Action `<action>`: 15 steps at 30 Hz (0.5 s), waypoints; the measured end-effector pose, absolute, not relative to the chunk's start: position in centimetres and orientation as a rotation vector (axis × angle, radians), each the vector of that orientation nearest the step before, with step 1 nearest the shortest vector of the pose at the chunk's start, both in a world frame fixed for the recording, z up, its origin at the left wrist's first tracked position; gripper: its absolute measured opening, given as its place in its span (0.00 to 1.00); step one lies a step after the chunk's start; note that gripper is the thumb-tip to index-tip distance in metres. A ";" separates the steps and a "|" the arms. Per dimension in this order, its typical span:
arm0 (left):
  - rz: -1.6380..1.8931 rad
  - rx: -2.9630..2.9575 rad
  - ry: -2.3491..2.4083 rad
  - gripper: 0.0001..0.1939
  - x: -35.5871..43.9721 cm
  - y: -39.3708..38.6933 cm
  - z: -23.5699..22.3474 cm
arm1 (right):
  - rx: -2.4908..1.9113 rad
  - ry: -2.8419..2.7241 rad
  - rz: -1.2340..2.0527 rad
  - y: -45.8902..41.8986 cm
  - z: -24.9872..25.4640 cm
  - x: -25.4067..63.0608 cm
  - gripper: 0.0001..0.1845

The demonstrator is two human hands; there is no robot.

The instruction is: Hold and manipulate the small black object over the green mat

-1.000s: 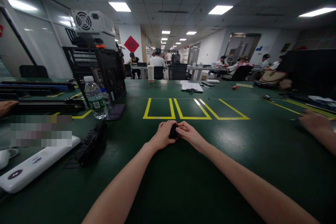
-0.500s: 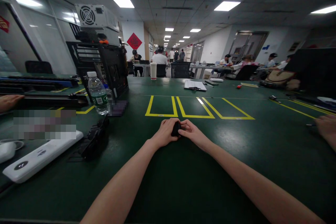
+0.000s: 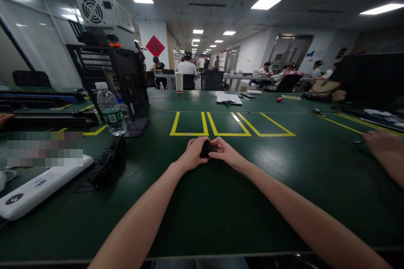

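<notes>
Both my arms stretch out over the dark green table [image 3: 284, 185]. My left hand [image 3: 191, 154] and my right hand [image 3: 224, 153] meet just short of the yellow taped boxes [image 3: 230, 125]. Between them they grip a small black object [image 3: 206, 149], fingers curled round it; its shape is mostly hidden by the fingers. Both hands rest on or just above the table top.
A water bottle [image 3: 109, 109] and an open black computer case [image 3: 121, 80] stand at the left, with a black glove-like item [image 3: 105, 168] and a white flat device [image 3: 41, 191] nearer. Another person's hand [image 3: 380, 143] rests at the right. A clipboard [image 3: 229, 98] and a cup [image 3: 179, 82] lie farther back.
My hands stay closed on the black object in the same spot; only the head camera has shifted slightly, and the other person's hand at the right has moved a little.
</notes>
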State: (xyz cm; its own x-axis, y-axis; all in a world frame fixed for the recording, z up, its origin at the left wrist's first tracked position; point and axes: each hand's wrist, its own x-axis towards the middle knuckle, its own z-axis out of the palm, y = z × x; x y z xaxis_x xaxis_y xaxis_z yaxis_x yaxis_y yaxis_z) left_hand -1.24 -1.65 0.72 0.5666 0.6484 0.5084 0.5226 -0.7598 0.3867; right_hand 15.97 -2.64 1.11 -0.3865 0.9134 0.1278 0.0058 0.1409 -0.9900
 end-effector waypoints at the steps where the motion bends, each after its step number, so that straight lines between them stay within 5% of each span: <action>1: 0.966 2.609 0.985 0.28 -1.2 -1.7 0.7 | -0.915 -1.580 1.366 -2.7 1.1 16.0 0.19; 15: 0.995 2.620 0.998 0.30 -1.0 -1.3 0.2 | -0.947 -1.569 1.361 -2.6 0.8 15.8 0.17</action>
State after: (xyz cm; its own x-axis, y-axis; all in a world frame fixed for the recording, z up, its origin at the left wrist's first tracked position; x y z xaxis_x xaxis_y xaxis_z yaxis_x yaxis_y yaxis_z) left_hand -1.02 -1.29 0.19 0.5541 0.6423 0.5296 0.5311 -0.7626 0.3693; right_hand 15.77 -2.56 0.81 -0.3685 0.9229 0.1119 0.0199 0.1281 -0.9916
